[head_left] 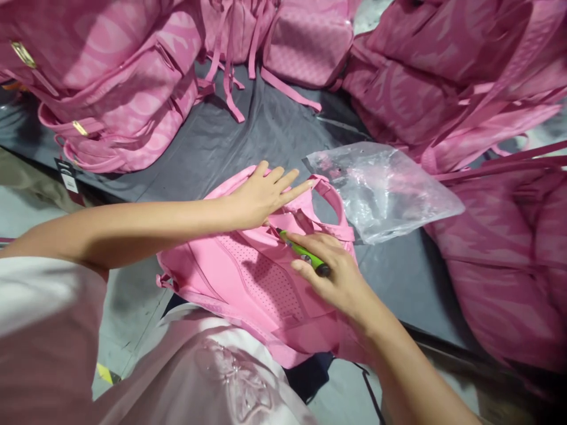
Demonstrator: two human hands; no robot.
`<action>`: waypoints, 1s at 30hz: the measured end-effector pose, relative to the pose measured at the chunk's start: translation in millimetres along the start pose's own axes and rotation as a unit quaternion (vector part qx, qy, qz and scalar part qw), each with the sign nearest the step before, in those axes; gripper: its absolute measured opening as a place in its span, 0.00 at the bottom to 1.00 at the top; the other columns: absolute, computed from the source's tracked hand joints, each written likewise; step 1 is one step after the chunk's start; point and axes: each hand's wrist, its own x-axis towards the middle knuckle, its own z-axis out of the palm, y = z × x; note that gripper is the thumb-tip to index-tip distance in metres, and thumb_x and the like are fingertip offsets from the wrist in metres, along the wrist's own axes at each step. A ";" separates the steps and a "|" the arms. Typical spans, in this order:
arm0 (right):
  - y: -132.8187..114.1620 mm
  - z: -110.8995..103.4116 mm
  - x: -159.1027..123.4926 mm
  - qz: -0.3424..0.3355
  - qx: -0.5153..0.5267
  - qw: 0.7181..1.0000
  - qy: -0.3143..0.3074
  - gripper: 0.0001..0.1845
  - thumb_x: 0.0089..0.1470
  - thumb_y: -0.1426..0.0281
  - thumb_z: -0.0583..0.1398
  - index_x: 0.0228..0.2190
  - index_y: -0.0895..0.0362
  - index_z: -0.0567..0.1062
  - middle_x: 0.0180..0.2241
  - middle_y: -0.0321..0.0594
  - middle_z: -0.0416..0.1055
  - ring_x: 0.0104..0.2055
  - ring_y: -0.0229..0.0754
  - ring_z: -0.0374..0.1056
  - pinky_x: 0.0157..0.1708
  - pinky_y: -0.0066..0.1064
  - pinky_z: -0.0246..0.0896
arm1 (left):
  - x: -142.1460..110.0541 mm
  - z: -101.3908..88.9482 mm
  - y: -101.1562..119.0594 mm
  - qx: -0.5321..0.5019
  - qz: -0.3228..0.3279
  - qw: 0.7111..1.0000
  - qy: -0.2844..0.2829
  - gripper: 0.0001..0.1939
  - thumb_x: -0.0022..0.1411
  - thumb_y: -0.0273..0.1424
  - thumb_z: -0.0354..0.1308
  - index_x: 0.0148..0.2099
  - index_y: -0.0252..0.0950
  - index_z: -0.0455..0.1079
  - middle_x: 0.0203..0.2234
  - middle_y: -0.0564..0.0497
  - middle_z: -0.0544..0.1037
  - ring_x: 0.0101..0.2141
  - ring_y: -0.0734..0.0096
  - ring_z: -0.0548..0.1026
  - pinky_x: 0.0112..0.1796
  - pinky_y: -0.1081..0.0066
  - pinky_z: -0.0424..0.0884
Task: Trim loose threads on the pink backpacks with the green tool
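A pink backpack (pixel 248 277) lies back-panel up on the dark table in front of me. My left hand (pixel 261 192) rests flat on its upper part near the top handle, fingers stretched out. My right hand (pixel 330 271) is closed round a small green tool (pixel 305 254), whose tip points at the seam just under my left hand.
A crumpled clear plastic bag (pixel 381 189) lies to the right of the backpack. Piles of pink backpacks (pixel 110 82) crowd the far left, far middle and right side (pixel 487 118). Dark table sheet (pixel 230 141) shows between them.
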 end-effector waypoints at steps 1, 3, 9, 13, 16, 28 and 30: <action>-1.3 -1.4 3.3 0.008 0.010 1.000 -0.002 0.17 0.65 0.60 0.59 0.51 0.54 0.77 0.46 0.45 0.81 0.45 0.50 0.76 0.49 0.46 0.68 | -0.1 -1.1 -0.1 -0.002 -0.002 1.000 -0.007 0.50 0.62 0.36 0.63 0.77 0.39 0.39 0.71 0.39 0.55 0.63 0.47 0.62 0.61 0.49 0.59; -4.3 -1.8 11.9 0.020 0.018 1.000 -0.009 0.15 0.66 0.64 0.57 0.49 0.54 0.78 0.45 0.44 0.81 0.43 0.48 0.76 0.48 0.44 0.68 | 0.6 -4.3 0.2 -0.006 -0.011 1.000 -0.024 0.50 0.62 0.37 0.64 0.76 0.37 0.40 0.72 0.39 0.53 0.65 0.47 0.61 0.62 0.51 0.58; -5.9 -6.1 21.6 0.005 -0.115 0.991 -0.073 0.13 0.62 0.70 0.57 0.44 0.58 0.80 0.34 0.44 0.81 0.35 0.48 0.73 0.45 0.47 0.65 | 7.1 -9.4 3.9 -0.025 -0.057 0.996 -0.063 0.47 0.62 0.34 0.63 0.76 0.38 0.43 0.74 0.40 0.47 0.67 0.44 0.57 0.64 0.50 0.56; -1.3 -10.1 13.9 -0.013 -0.106 0.992 -0.062 0.14 0.62 0.71 0.57 0.47 0.57 0.79 0.38 0.45 0.80 0.39 0.48 0.73 0.46 0.46 0.65 | 8.6 -11.0 5.8 -0.055 -0.087 0.992 -0.070 0.44 0.62 0.32 0.64 0.75 0.41 0.48 0.74 0.40 0.45 0.70 0.41 0.51 0.64 0.45 0.53; 1.3 -8.3 13.5 -0.004 -0.091 0.994 -0.065 0.14 0.62 0.71 0.57 0.48 0.55 0.77 0.36 0.43 0.79 0.38 0.48 0.73 0.46 0.45 0.65 | 10.0 -12.8 5.9 -0.078 -0.106 0.989 -0.066 0.42 0.62 0.33 0.65 0.74 0.43 0.51 0.74 0.39 0.47 0.68 0.37 0.56 0.62 0.42 0.54; -0.9 6.1 26.9 0.007 -0.081 0.996 -0.042 0.14 0.62 0.72 0.58 0.47 0.56 0.77 0.43 0.46 0.81 0.43 0.52 0.76 0.45 0.46 0.64 | 15.9 -14.4 -1.3 -0.106 -0.077 0.987 -0.089 0.42 0.61 0.35 0.66 0.73 0.41 0.53 0.72 0.38 0.51 0.63 0.35 0.60 0.60 0.43 0.55; -2.3 6.2 28.6 0.006 -0.083 0.995 -0.049 0.14 0.61 0.73 0.59 0.47 0.57 0.78 0.43 0.47 0.81 0.43 0.52 0.77 0.45 0.46 0.64 | 16.0 -16.9 -2.5 -0.121 -0.076 0.985 -0.097 0.41 0.61 0.33 0.64 0.73 0.40 0.53 0.72 0.38 0.51 0.63 0.35 0.60 0.61 0.43 0.54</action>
